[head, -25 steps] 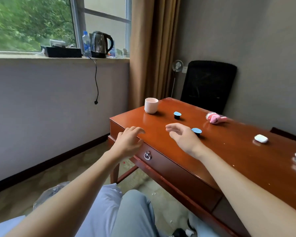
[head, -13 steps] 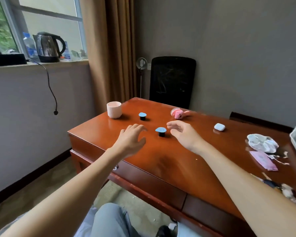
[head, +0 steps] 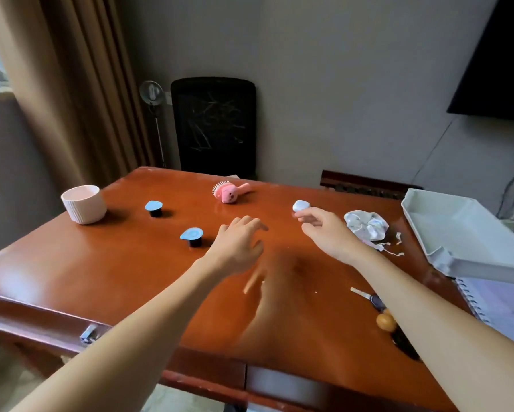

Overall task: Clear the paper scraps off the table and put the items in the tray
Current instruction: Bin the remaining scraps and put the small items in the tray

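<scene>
**A:** Table (head: 131, 272), item by item?

**B:** Far left corner: a ribbed cup (head: 83, 203), upright, near the edge. Right of it, two blue-lidded pods (head: 154, 208), (head: 192, 237), apart from each other. Near the far edge: a pink hairbrush (head: 230, 193) lying on its side.

**A:** Hands?

**B:** The left hand (head: 241, 242) is palm down above mid-table, fingers spread and relaxed, holding nothing, just right of the nearer pod. The right hand (head: 324, 230) has loosely bent fingers, with the fingertips at a small white case (head: 301, 205). I cannot tell whether they touch it.

**A:** Scraps and tray?

**B:** The paper scraps (head: 395, 248) lie right of the right hand, beside a crumpled white scrunchie (head: 365, 224). The tray (head: 464, 242) sits at the right edge, its near end over a spiral notebook (head: 502, 307).

**A:** Room to move?

**B:** There is a broad stretch of bare wood from the hands to the near edge. By the right forearm lies a key (head: 368, 297) with a wooden bead (head: 386, 322).
</scene>
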A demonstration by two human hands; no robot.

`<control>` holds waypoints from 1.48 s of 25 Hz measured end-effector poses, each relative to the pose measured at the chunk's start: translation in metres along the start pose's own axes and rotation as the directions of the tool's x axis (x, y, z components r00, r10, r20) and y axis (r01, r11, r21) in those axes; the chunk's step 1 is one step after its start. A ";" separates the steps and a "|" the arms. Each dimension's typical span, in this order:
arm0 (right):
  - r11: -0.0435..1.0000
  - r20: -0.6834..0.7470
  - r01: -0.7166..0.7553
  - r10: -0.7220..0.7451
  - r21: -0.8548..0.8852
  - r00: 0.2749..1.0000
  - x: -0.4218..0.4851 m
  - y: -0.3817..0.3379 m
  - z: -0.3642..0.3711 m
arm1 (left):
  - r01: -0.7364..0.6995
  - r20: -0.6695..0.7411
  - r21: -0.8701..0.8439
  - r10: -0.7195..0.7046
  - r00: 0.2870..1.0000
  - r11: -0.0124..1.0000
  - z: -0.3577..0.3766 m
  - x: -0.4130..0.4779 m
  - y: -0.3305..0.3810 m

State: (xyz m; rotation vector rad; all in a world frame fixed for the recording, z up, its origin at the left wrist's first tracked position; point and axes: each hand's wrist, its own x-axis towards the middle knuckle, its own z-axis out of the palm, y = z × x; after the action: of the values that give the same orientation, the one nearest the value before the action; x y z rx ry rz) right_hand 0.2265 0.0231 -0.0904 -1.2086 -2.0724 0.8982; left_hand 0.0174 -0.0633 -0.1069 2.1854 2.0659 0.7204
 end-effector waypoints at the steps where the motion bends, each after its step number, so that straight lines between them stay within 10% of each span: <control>1: 1.000 -0.023 -0.018 0.018 -0.010 1.000 0.000 0.010 -0.008 | -0.025 0.020 -0.003 0.025 0.999 1.000 0.008 0.008 0.007; 29: 0.942 -0.282 -0.215 0.140 -0.257 0.949 -0.002 0.152 -0.114 | -0.300 0.227 -0.158 0.330 0.916 0.941 0.137 0.151 0.132; 37: 0.858 -0.073 -0.319 0.317 -0.404 0.946 -0.013 0.158 -0.120 | -0.304 0.343 -0.197 0.357 0.869 0.932 0.145 0.152 0.162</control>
State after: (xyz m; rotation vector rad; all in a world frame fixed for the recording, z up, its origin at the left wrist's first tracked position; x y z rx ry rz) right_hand 0.4025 0.1012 -0.1420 -1.8167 -2.1612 0.6040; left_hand 0.2204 0.1047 -0.1349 2.3961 1.4359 0.4013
